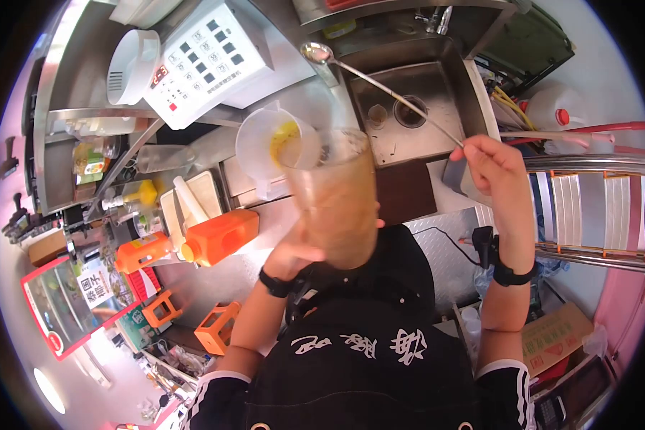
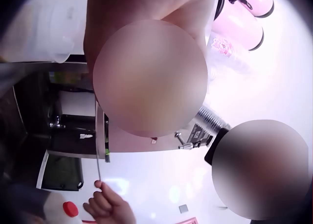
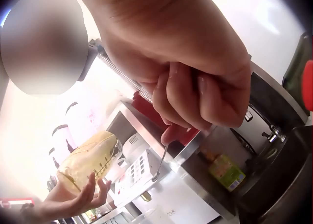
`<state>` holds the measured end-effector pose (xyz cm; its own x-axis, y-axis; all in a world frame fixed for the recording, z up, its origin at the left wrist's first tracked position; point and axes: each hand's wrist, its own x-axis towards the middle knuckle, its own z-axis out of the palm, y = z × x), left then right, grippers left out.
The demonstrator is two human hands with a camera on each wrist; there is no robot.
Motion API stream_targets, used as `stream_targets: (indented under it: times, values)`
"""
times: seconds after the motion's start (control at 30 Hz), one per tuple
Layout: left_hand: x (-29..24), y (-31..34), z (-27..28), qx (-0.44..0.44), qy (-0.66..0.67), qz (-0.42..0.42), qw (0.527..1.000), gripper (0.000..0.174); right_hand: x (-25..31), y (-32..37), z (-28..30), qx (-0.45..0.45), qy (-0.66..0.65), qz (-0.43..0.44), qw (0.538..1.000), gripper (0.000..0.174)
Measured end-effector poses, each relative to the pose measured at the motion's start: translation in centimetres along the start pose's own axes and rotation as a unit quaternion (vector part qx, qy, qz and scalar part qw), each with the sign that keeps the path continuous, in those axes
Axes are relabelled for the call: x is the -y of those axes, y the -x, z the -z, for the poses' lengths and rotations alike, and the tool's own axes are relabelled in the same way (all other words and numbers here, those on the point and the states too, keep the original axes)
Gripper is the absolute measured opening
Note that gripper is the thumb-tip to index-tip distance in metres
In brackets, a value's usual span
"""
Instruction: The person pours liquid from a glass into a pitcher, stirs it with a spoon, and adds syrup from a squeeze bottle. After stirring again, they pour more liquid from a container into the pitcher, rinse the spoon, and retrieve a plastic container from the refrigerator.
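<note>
My left hand [image 1: 292,252] grips a large clear measuring cup [image 1: 340,215] from below and the side, thumb on the near side and fingertips showing at its far side. Cloudy amber-brown contents fill much of it. Printed measuring marks show on the same measuring cup [image 3: 93,160] in the right wrist view, where it leans well over. A round blur hides what lies beyond the left forearm in the left wrist view. Out to the right, my right hand [image 1: 496,166] pinches the end of a long-handled metal spoon [image 1: 387,89]. The spoon's bowl is raised near the sink's left edge.
Behind the cup stands a translucent white pitcher [image 1: 254,147] with something yellow inside. A steel sink [image 1: 437,79] lies ahead, a white keypad machine [image 1: 208,61] to its left. Orange jugs [image 1: 226,236] stand on the left counter. A ladder-like metal rack [image 1: 588,204] is at the right.
</note>
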<state>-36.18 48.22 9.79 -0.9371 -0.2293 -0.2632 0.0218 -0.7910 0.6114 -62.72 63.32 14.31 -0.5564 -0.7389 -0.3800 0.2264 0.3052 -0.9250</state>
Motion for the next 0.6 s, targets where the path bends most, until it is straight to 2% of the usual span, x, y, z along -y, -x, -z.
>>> stream_targets:
  times: [0.07, 0.1, 0.17, 0.33, 0.37, 0.43, 0.5, 0.57, 0.6]
  values:
    - [2.8, -1.9, 2.1, 0.009, -0.023, 0.077, 0.997, 0.114, 1.2, -0.6, 0.8, 0.012, -0.020, -0.010, 1.000, 0.023]
    - [3.3, -3.2, 2.1, 0.013, -0.019, 0.074, 0.997, 0.114, 1.7, -0.6, 1.0, 0.010, -0.015, -0.008, 1.000, 0.023]
    - [4.0, -6.5, 2.1, -0.016, -0.034, 0.044, 0.998, 0.107, 2.7, -0.6, 1.3, 0.011, -0.048, -0.019, 0.999, 0.022]
    - [4.9, -14.5, 4.8, 0.006, -0.073, -0.065, 0.995, 0.089, 3.4, 0.8, 1.7, -0.029, -0.025, -0.017, 0.999, 0.021]
    - [5.3, -15.8, 5.5, 0.008, -0.069, -0.066, 0.995, 0.089, 3.3, 1.0, 1.8, -0.030, -0.020, -0.018, 0.999, 0.021]
    - [5.4, -18.0, 5.9, -0.063, -0.077, -0.047, 0.994, 0.086, 2.9, 1.3, 2.0, -0.050, -0.030, -0.016, 0.998, 0.021]
    - [6.3, -19.9, 7.0, -0.080, -0.119, -0.045, 0.989, 0.088, 2.5, 1.3, 2.0, -0.055, -0.037, -0.019, 0.998, 0.020]
    - [8.1, -21.5, 8.2, -0.120, -0.306, -0.102, 0.939, 0.084, 2.1, 1.0, 2.0, -0.071, -0.061, -0.025, 0.995, 0.020]
    - [9.2, -22.3, 8.7, -0.120, -0.306, -0.102, 0.939, 0.084, 1.9, 0.9, 2.0, -0.071, -0.060, -0.025, 0.995, 0.020]
